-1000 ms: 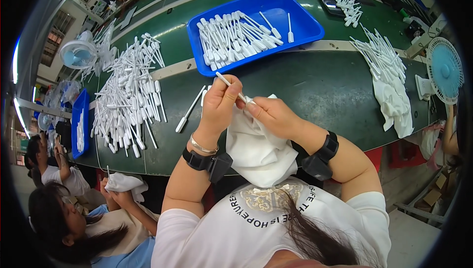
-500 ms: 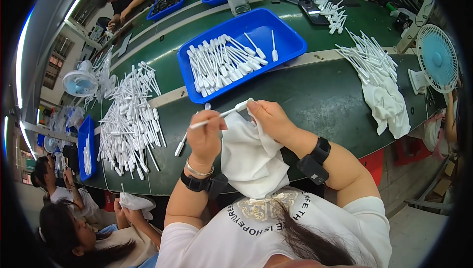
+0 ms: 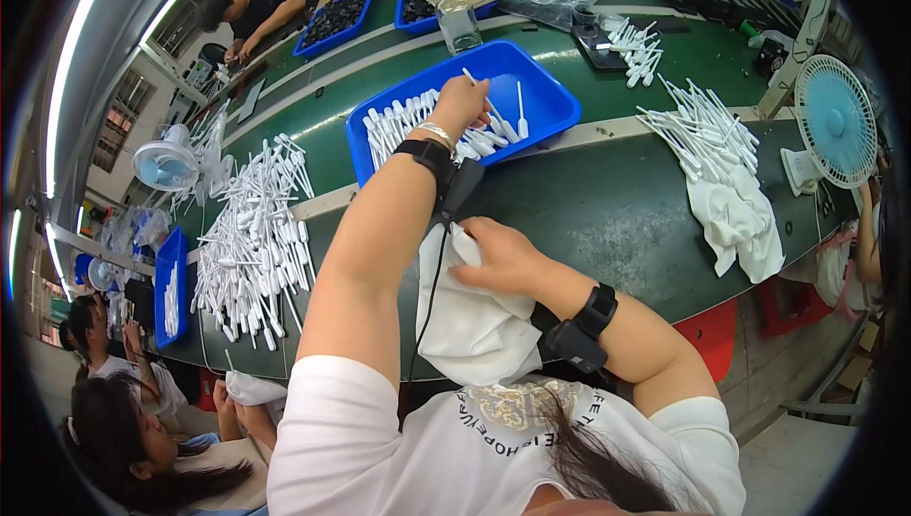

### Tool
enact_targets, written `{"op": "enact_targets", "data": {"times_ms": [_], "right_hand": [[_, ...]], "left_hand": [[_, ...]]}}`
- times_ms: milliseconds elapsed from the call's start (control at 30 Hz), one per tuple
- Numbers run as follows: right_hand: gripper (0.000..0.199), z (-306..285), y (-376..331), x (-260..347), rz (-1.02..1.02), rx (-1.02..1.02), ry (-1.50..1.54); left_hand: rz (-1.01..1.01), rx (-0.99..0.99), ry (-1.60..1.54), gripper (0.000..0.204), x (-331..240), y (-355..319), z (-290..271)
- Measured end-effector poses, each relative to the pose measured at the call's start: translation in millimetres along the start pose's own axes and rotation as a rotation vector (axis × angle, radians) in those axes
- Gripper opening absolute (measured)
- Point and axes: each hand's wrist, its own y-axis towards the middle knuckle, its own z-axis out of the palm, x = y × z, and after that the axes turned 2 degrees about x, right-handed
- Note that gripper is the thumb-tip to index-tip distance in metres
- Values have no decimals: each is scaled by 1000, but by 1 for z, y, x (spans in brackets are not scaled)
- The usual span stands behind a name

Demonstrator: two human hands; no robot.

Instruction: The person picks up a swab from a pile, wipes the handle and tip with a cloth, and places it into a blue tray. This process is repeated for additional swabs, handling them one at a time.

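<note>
- Head view: my left hand (image 3: 462, 98) is reaching over the blue tray (image 3: 550, 98), its grip pinching a white plastic stick (image 3: 472, 79).
- My right hand (image 3: 498, 255) is clutching the white cloth (image 3: 474, 326) at the green worktop (image 3: 607, 212) edge.

1 view | head-worn fisheye | looks down, close over green table (image 3: 607, 212) | edges bend

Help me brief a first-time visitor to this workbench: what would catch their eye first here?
Most striking is the blue tray of white plastic sticks at the middle of the green table, with the left hand stretched into it, holding a white stick. Nearer the body, the right hand grips a white cloth. A big loose heap of white sticks sprawls over the table's left side, and a pale blue fan stands at the right.
</note>
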Motion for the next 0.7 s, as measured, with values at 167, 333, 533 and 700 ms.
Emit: {"op": "enact_targets", "data": {"times_ms": [167, 333, 533, 700], "right_hand": [[47, -8, -1, 13, 53, 141, -122], [44, -13, 3, 5, 161, 281, -196], [38, -23, 3, 11, 182, 344, -100], [33, -20, 7, 3, 292, 485, 218]], "left_hand": [[-161, 20, -111, 30, 6, -3, -5], [-30, -8, -228, 29, 5, -52, -58], [-171, 280, 414, 23, 22, -175, -133], [-150, 139, 792, 21, 78, -232, -155]]}}
